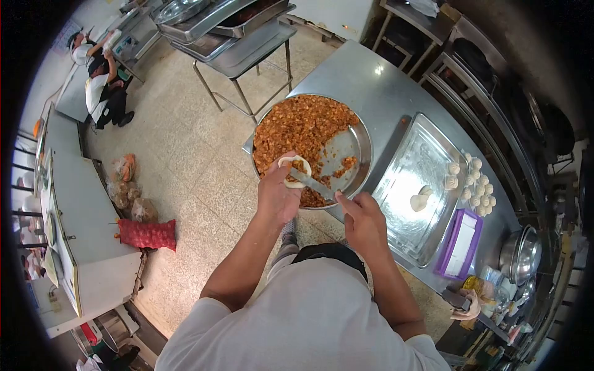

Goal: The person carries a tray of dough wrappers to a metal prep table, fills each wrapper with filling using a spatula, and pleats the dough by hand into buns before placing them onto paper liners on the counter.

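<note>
My left hand (279, 193) holds a round dough wrapper (307, 167) with some filling on it, over the near left part of a big round metal pan (365, 151). In my right hand (364, 221) is a flat metal spatula (318, 186), its blade reaching into the wrapper. Reddish-brown chopped filling (297, 120) covers the pan's left and far side; bare metal shows at the right. To the right lies a rectangular metal tray (408, 179) with a folded dough piece (421, 199) on it.
Several dough balls (479, 182) and a purple-rimmed box (459, 243) are right of the tray. Metal bowls (521, 253) stand beyond. Stacked trays (229, 28) rest on a stand ahead. Two people (102, 93) are at the far left. A red net sack (147, 235) lies on the floor.
</note>
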### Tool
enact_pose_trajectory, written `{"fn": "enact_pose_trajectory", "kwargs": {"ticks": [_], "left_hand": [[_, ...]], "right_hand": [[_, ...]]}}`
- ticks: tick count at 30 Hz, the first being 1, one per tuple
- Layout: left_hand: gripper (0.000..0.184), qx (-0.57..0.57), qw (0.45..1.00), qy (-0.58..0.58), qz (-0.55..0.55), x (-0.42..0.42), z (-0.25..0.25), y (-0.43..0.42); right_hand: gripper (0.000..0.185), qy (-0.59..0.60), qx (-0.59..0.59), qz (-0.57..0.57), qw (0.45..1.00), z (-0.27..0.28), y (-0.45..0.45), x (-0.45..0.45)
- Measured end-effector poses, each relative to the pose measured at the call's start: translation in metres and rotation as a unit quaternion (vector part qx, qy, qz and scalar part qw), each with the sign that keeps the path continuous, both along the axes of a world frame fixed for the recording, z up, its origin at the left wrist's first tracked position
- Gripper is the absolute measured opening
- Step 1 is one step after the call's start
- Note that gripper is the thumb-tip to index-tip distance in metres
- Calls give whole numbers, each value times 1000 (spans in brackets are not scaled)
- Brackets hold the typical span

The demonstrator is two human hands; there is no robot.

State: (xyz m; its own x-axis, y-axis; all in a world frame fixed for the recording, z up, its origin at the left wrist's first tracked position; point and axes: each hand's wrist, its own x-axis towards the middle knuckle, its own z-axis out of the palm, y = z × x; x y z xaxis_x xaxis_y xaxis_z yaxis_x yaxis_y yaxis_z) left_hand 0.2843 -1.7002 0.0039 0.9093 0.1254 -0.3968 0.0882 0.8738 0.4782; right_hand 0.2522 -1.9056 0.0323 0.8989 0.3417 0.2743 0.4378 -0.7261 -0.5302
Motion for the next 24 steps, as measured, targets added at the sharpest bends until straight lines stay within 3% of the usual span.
{"fn": "enact_pose_trajectory", "kwargs": {"ticks": [3, 5, 10, 12, 19, 22, 24], "left_hand": [[29, 26, 999, -19, -2, -3, -4, 8], [29, 0, 997, -20, 69, -1, 7, 13], [29, 0, 1000, -19, -14, 3, 1, 26], [23, 51, 996, -25, -63, -2, 8, 21], [16, 213, 974, -34, -75, -3, 4, 11], [18, 177, 982, -19, -71, -3, 0, 15], [26, 1, 999, -33, 17, 0, -4, 21]], "right_hand": [[41, 40, 15, 7, 999, 18, -8, -3], [41, 21, 40, -11, 999, 25, -15, -4], [36, 36, 38, -30, 998, 21, -18, -4], [35, 29, 31, -26, 999, 16, -16, -5], [35, 53, 95, -36, 993, 9, -15, -13], [34, 64, 113, -54, 990, 6, -21, -15], [33, 71, 126, -68, 987, 5, -25, -13]]}}
